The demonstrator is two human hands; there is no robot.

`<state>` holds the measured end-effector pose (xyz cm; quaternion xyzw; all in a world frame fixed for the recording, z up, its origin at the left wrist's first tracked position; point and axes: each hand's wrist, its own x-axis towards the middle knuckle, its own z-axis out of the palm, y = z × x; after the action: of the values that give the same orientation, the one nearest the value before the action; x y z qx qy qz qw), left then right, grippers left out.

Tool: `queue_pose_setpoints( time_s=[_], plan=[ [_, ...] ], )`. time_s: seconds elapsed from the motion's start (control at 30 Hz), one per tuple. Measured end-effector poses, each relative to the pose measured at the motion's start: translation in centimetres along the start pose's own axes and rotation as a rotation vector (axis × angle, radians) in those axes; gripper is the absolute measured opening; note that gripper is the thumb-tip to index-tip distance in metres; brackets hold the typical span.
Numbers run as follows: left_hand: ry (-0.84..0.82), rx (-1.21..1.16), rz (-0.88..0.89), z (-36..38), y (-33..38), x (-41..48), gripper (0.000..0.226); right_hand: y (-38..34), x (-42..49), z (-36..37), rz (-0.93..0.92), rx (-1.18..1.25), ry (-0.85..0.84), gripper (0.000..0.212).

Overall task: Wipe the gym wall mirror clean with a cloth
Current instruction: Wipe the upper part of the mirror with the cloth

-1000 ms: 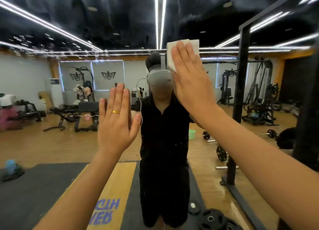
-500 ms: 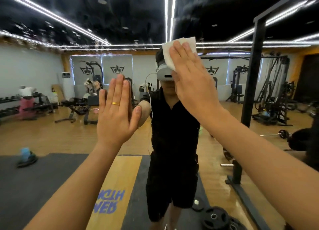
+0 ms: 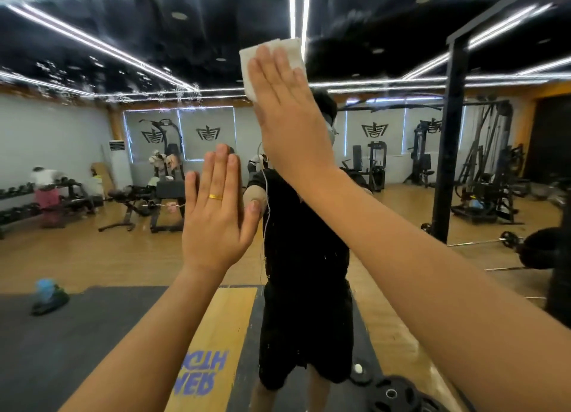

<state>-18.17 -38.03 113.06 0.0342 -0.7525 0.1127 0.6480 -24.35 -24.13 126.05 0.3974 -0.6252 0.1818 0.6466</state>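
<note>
Gym wall mirror [image 3: 92, 164]: rigid, slick, breakable. I judge the soft, light white cloth [image 3: 248, 71] needs flat pressure; right grip [image 3: 290, 115] presses it straight-fingered, left grip [image 3: 216, 226] flat too, seemingly touching the mirror.

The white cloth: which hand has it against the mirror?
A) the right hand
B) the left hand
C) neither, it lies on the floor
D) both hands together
A: the right hand lies flat with straight fingers over the white cloth, high on the mirror, while the left hand, which wears a gold ring, is raised open lower down with no cloth under it.
</note>
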Motion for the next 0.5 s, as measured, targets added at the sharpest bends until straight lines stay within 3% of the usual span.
queue_pose_setpoints(
  time_s=[0.1,0.23,0.33,0.4,0.5],
  plan=[
    [-0.003,0.005,-0.001,-0.1,0.0,0.0,0.071,2.5,-1.1,-1.8,0.047,0.042,-0.022,0.059],
    [0.003,-0.003,0.006,-0.3,-0.1,-0.2,0.071,5.1,-4.2,-4.3,0.386,0.101,0.073,0.057],
    [0.020,-0.007,0.016,-0.2,-0.2,-0.1,0.071,3.0,-2.5,-3.7,0.525,0.147,0.153,0.055],
    [0.023,-0.004,0.018,-0.2,-0.2,0.1,0.071,0.9,-0.5,-2.2,0.483,0.152,0.170,0.058],
    [0.028,-0.011,0.015,-0.1,-0.2,0.2,0.070,-0.7,0.2,-0.7,0.224,0.070,0.060,0.062]
  ],
)
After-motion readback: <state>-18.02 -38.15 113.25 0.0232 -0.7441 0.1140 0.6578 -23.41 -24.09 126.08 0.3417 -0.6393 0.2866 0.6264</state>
